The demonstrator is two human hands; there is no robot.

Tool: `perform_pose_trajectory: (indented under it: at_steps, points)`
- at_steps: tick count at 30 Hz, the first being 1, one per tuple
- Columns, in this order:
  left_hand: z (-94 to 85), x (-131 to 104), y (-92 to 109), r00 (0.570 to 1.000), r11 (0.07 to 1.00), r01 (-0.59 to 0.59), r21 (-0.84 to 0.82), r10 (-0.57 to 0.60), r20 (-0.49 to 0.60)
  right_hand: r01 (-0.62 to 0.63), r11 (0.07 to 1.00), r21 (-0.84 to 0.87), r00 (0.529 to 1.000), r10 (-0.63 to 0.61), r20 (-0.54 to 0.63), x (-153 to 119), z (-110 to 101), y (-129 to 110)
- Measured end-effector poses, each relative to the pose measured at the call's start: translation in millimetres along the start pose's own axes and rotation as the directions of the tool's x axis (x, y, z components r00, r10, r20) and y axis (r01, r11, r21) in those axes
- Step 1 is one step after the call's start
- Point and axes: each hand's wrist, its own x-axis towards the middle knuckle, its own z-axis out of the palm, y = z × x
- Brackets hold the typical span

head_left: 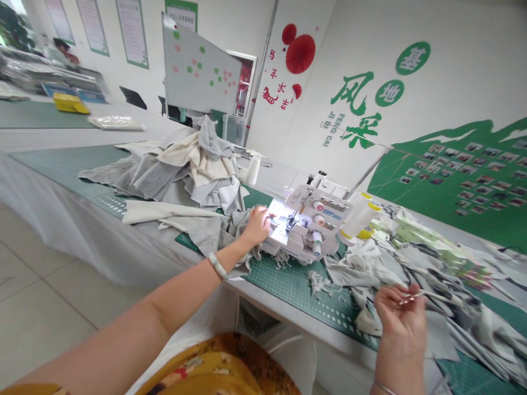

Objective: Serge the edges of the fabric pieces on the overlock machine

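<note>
A white overlock sewing machine (319, 219) with a lit needle area stands on the green cutting mat (288, 282). My left hand (258, 226) is at the left edge of its bed, over grey fabric (206, 233); its fingers are bent, and what lies between them is too small to make out. My right hand (403, 310) is raised palm up at the right, in front of a heap of grey and white fabric strips (436, 285). Its fingers are curled round a thin, shiny metal tool (409, 298), perhaps tweezers or small scissors.
A tall pile of grey and cream fabric (177, 164) lies left of the machine, beside a white thread cone (252, 170). Thread scraps (319, 282) lie before the machine. Yellow-based cones (362, 214) stand behind it. A person (63, 52) is at the far left.
</note>
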Motion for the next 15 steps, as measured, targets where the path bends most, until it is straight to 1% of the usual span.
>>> perform_pose_trajectory:
  at_steps: [5, 9, 11, 13, 15]
  points:
    - [1.1, -8.7, -4.7, 0.993, 0.993, 0.114, -0.016, -0.114, -0.019, -0.102, 0.994, -0.030, 0.994, 0.104, 0.045, -18.1, 18.1, 23.9]
    - [-10.4, -23.4, -2.5, 0.978, 0.978, 0.209, -0.008, -0.209, -0.020, -0.163, 0.982, -0.095, 0.984, 0.168, 0.050, -36.6, 31.8, 38.5]
    - [-18.8, -32.4, -1.9, 0.968, 0.969, 0.247, -0.018, -0.248, -0.027, -0.212, 0.961, -0.175, 0.976, 0.217, 0.012, -50.6, 40.9, 43.4]
    - [-26.6, -40.0, -3.5, 0.964, 0.963, 0.263, -0.055, -0.264, -0.028, -0.290, 0.932, -0.217, 0.955, 0.295, -0.012, -67.1, 50.8, 46.5]
    - [-32.5, -43.0, -7.4, 0.965, 0.958, 0.259, -0.121, -0.263, -0.013, -0.387, 0.896, -0.216, 0.916, 0.401, 0.021, -84.0, 59.7, 48.6]
